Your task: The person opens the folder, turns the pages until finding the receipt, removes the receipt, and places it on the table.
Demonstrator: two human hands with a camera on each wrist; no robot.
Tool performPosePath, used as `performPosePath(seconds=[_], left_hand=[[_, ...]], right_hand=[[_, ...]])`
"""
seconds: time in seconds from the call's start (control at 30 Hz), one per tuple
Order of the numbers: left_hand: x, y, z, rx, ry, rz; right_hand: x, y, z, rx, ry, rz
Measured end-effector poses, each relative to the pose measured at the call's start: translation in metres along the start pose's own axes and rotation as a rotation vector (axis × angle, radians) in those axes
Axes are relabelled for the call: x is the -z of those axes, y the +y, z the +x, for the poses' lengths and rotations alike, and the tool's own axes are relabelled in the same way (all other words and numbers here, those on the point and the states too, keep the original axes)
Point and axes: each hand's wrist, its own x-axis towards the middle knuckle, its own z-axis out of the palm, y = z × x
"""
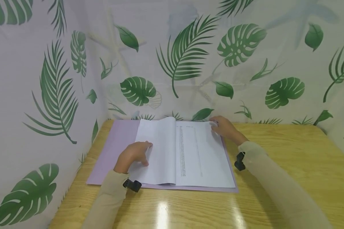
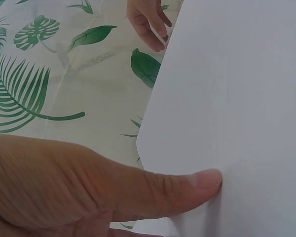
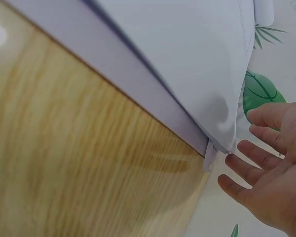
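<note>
A purple folder (image 1: 114,149) lies spread on the table with white printed sheets (image 1: 189,152) inside. In the head view, my left hand (image 1: 133,156) rests on the turned left-hand sheets (image 1: 163,152), which bulge near the spine. The left wrist view has its thumb (image 2: 187,192) extended across blank white paper (image 2: 227,98); its other fingers are mostly out of sight. My right hand (image 1: 225,128) is at the far right corner of the printed page. Seen from the right wrist, that hand (image 3: 271,163) has spread, slightly bent fingers, with a fingertip at the paper's corner.
A wooden table (image 1: 289,165) carries the folder and extends to the right. Leaf-patterned cloth (image 1: 189,63) hangs behind and along the left side. Each wrist wears a black device, the left one (image 1: 132,185) close to the folder's front edge.
</note>
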Motion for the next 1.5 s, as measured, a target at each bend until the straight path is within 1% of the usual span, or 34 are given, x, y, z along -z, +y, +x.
performPosePath(seconds=[0.13,0.3,0.4,0.6,0.77,0.93,1.0,1.13,1.2,1.27,1.33,1.47,1.5], left_hand=[[0.0,-0.001,0.001,-0.001,0.001,0.003],[-0.002,0.0,0.001,0.0,0.008,0.006],[-0.003,0.0,0.001,0.006,0.009,0.009],[-0.003,0.001,0.0,0.012,0.006,0.015],[-0.004,0.001,0.0,0.016,0.005,0.009],[-0.005,0.001,0.0,0.024,0.005,0.004],[-0.006,0.002,0.0,0.023,0.007,0.001],[-0.004,0.002,-0.001,0.024,-0.001,-0.01],[-0.003,0.003,-0.002,0.026,-0.006,-0.014],[-0.002,0.004,-0.002,0.025,-0.009,-0.01],[0.0,0.004,-0.003,0.023,-0.011,-0.005],[0.002,0.004,-0.003,0.015,-0.013,0.004],[0.003,0.004,-0.003,0.013,-0.013,0.006]], right_hand=[[-0.001,0.0,0.002,0.012,-0.021,-0.014],[-0.004,0.004,0.007,-0.029,-0.078,-0.01],[-0.006,0.004,0.009,-0.046,-0.087,-0.016],[-0.007,0.004,0.01,0.005,-0.03,-0.081],[-0.006,0.001,0.007,0.017,0.021,-0.11],[-0.004,0.0,0.004,0.002,0.064,-0.067],[-0.004,0.0,0.002,-0.008,0.086,-0.031],[-0.002,0.0,-0.001,-0.027,0.127,0.076],[0.0,0.001,-0.003,-0.039,0.135,0.121],[0.002,0.001,-0.006,-0.049,0.12,0.161],[0.004,0.002,-0.01,-0.063,0.083,0.187],[0.011,0.002,-0.021,-0.089,-0.042,0.255],[0.014,0.001,-0.024,-0.096,-0.074,0.287]])
